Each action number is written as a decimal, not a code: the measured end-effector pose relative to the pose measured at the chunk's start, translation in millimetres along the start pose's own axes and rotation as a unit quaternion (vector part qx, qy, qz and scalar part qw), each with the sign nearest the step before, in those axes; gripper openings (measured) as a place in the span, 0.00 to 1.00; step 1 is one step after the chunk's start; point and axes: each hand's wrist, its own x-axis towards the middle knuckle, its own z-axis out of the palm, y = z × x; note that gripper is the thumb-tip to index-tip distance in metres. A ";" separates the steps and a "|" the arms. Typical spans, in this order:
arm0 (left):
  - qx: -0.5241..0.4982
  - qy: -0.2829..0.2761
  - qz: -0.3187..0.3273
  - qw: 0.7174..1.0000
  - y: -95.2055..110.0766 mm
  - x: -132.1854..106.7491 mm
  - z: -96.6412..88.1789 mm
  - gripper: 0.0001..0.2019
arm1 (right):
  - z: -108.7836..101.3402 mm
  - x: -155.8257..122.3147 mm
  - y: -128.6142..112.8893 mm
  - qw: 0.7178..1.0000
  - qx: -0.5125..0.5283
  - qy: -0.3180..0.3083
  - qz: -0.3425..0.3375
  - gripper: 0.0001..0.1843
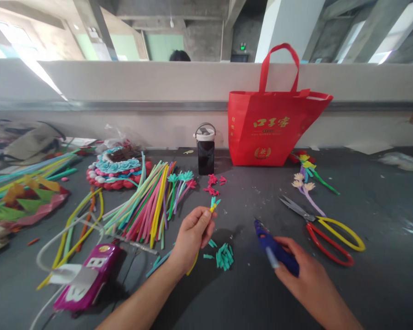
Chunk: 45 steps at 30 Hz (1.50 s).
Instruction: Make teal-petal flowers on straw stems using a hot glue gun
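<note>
My left hand (196,231) is closed in a pinch around a yellow pipe cleaner (213,208) with short teal pieces at its top; its yellow tail shows below the palm. In my right hand (301,275) is a blue hot glue gun (275,247), its nozzle pointing up and left, apart from the pipe cleaner. Below my left hand lies a small heap of cut teal pieces (224,256). Beyond it are cut crimson pieces (212,183). Scissors (309,217) with red and yellow handles lie spread to the right of the glue gun.
A pile of coloured pipe cleaners (151,197) and a purple power strip (92,275) with white cables are at left. Behind stand a dark bottle (206,156) and a red bag (261,123). Finished pipe-cleaner flowers (303,181) lie at right, decorated wreaths (120,167) at back left.
</note>
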 end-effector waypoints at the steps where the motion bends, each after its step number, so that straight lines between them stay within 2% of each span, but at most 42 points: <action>1: 0.000 -0.001 0.000 1.000 -0.1 0.0 0.0 0.14 | -5.5 -0.1 -3.0 0.998 0.061 -0.004 0.027 0.16; 4: 0.002 -0.006 -0.004 1.000 0.1 0.1 0.3 0.14 | -18.8 5.1 -14.7 0.972 0.224 -0.023 0.068 0.18; 8: 0.024 0.000 -0.005 1.000 0.4 0.8 0.2 0.16 | -15.9 27.5 -30.7 0.942 0.315 -0.109 0.026 0.22; 11: 0.043 0.016 -0.004 0.999 0.4 0.7 0.1 0.17 | -1.8 41.6 -34.0 0.938 0.317 -0.137 -0.020 0.22; 16: 0.062 0.033 -0.014 0.997 -0.6 -0.9 1.3 0.17 | 12.2 37.7 -24.1 0.939 0.323 -0.111 -0.051 0.20; 19: 0.082 0.026 -0.017 0.996 -1.7 -1.6 3.1 0.18 | 12.0 31.0 -20.2 0.938 0.329 -0.097 -0.054 0.20; 27: 0.088 0.017 -0.009 0.996 -1.9 -1.4 3.8 0.18 | 12.7 29.4 -18.5 0.944 0.305 -0.113 -0.061 0.16; 37: 0.088 0.014 -0.019 0.996 -0.7 -2.1 5.9 0.18 | 5.7 32.1 -26.1 0.955 0.262 -0.099 -0.095 0.17; 45: 0.091 0.010 -0.020 0.996 -0.8 -1.6 6.9 0.18 | 7.7 33.3 -20.9 0.963 0.209 -0.121 -0.115 0.19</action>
